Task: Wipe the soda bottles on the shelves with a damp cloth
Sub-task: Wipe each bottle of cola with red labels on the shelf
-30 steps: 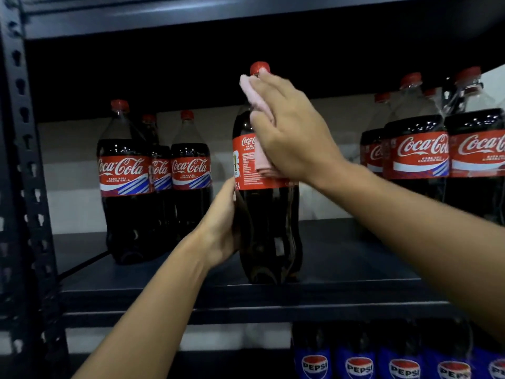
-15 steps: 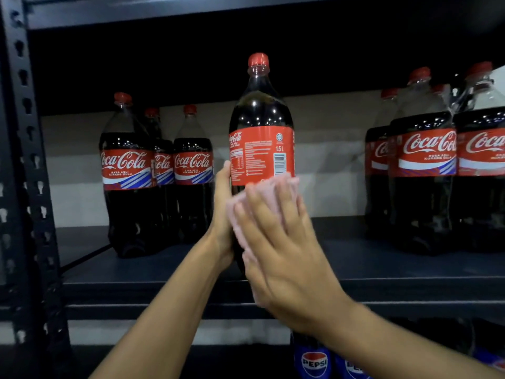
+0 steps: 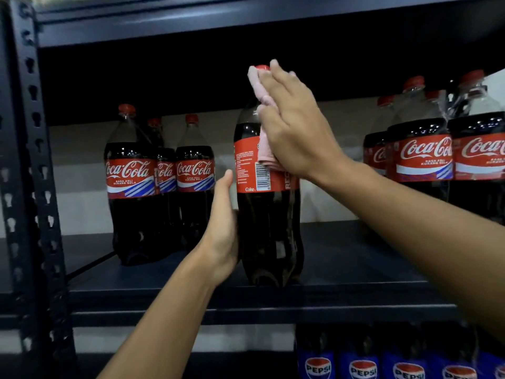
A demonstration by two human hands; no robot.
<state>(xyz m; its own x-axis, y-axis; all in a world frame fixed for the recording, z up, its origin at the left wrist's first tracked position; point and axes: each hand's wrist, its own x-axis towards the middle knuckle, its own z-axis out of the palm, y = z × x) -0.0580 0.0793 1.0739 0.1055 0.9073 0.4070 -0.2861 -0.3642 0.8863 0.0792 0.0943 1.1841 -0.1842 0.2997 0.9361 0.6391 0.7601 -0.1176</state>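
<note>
Your right hand (image 3: 295, 132), fingers flat, is pressing the pink cloth (image 3: 259, 88) onto the neck of the cola bottle (image 3: 269, 228) standing on the shelf (image 3: 355, 269). Your left hand (image 3: 222, 231) is gripping its side. Three other bottles (image 3: 131, 187) are standing leftward.

Light: dim, frontal; shelf recess (image 3: 164, 77) above right hand (image 3: 295, 132) near-black. Glare: sm. specks on bottles (image 3: 128, 173) left of left hand (image 3: 222, 228). Blur: slight, soft. Distort.: frame edges bowed, wide-angle.
</note>
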